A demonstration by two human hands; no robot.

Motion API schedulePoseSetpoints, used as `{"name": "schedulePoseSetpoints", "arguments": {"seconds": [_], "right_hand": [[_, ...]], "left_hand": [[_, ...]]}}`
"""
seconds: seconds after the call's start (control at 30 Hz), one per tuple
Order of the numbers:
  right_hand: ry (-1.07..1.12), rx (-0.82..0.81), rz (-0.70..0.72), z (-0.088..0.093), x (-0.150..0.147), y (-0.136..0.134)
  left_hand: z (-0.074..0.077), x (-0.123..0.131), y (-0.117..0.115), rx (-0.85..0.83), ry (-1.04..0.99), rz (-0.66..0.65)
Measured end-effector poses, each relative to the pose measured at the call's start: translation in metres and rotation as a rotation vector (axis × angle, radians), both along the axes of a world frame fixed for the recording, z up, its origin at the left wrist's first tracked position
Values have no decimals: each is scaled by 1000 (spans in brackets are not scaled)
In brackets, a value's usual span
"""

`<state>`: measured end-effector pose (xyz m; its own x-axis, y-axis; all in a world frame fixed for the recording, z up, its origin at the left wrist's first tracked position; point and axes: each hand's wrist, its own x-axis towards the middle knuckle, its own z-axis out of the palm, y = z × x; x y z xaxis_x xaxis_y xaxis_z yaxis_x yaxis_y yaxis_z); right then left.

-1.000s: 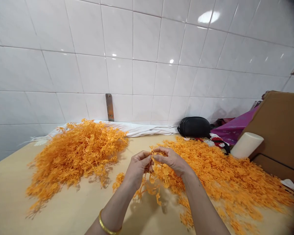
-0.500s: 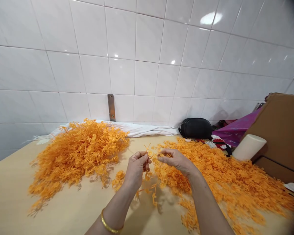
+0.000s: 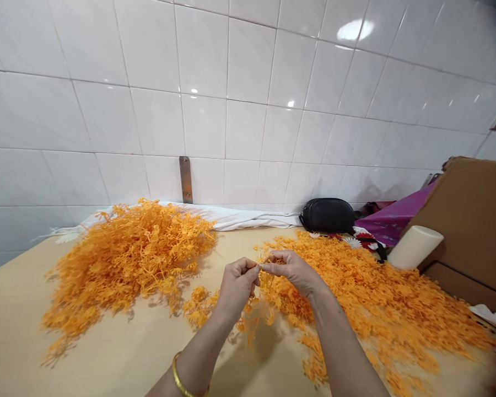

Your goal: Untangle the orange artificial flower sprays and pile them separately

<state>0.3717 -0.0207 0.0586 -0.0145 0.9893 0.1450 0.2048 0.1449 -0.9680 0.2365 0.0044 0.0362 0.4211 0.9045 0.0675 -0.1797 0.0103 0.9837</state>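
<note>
Above the table's middle, my left hand [image 3: 238, 284] pinches an orange plastic flower sprig [image 3: 254, 318], whose thin, frilly ends hang below the fingers. My right hand [image 3: 291, 270] meets it from the right, thumb and fingertips pressed together at the sprig's top, partly hidden there. To the left rises a tall heap of orange sprigs [image 3: 128, 253]. Beyond and right of my right hand spreads a wider, flatter pile of loose orange pieces [image 3: 367, 292]. A small orange clump [image 3: 199, 306] lies just left of my left wrist.
A pale wooden table [image 3: 119, 353] stands against a white tiled wall. Along its back lie a white cloth [image 3: 240, 219] and a black pouch [image 3: 327, 215]. At right are a cream roll [image 3: 415, 247], a purple cloth [image 3: 397, 218] and a cardboard box [image 3: 471, 220].
My right hand's fingers have closed from a looser curl and now meet my left hand's fingertips. The sprig's top, which stuck up before, is now hidden between the fingers.
</note>
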Motion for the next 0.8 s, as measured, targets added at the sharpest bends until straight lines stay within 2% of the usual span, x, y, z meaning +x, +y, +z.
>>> {"name": "schedulePoseSetpoints", "arguments": {"seconds": [0.13, 0.37, 0.67, 0.8], "right_hand": [[75, -27, -29, -1, 6, 0], [83, -38, 55, -6, 14, -3], [10, -42, 96, -6, 7, 0], [-20, -12, 56, -9, 5, 4]], "left_hand": [[3, -1, -2, 18, 58, 5], [1, -4, 0, 12, 61, 21], [-1, -2, 1, 5, 9, 46], [-4, -2, 3, 23, 1, 49]]}}
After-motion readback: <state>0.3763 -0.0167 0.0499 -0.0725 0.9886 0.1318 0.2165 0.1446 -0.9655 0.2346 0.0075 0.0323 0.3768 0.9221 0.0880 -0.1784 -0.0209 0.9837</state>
